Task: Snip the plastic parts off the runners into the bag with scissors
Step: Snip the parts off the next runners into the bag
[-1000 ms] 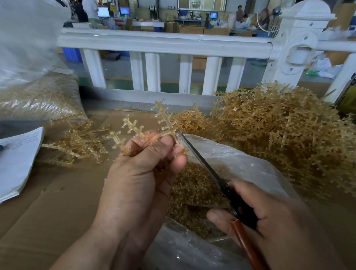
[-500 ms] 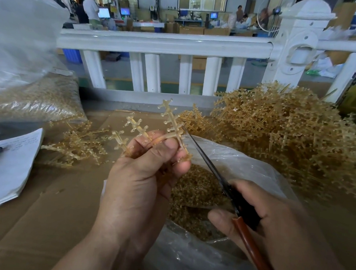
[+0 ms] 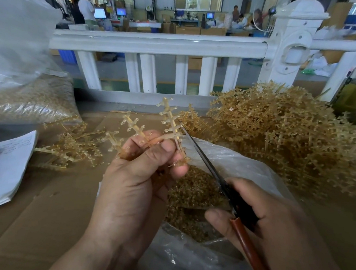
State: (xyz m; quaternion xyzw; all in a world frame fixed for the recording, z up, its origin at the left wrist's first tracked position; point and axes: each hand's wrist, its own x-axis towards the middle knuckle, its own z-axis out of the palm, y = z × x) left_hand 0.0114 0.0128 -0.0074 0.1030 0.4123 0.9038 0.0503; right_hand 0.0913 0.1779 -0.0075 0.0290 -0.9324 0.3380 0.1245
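My left hand (image 3: 136, 180) grips an amber plastic runner (image 3: 169, 121) with small clear parts on its branches, held up over the open clear bag (image 3: 244, 166). My right hand (image 3: 271, 226) holds scissors (image 3: 208, 164) with a reddish-brown handle; the blade tip touches the right side of the runner's upright branch. Inside the bag lies a heap of snipped amber parts (image 3: 192, 194).
A big pile of uncut runners (image 3: 287, 137) fills the right side of the cardboard-covered table (image 3: 43, 210). A few runners (image 3: 72, 147) lie at left, beside papers with a pen (image 3: 2, 165) and a filled bag (image 3: 29, 98). A white railing (image 3: 157, 44) stands behind.
The runner has shifted slightly right and turned in my left hand, and the scissors' tip has followed along its upright branch. My right hand has hardly moved.
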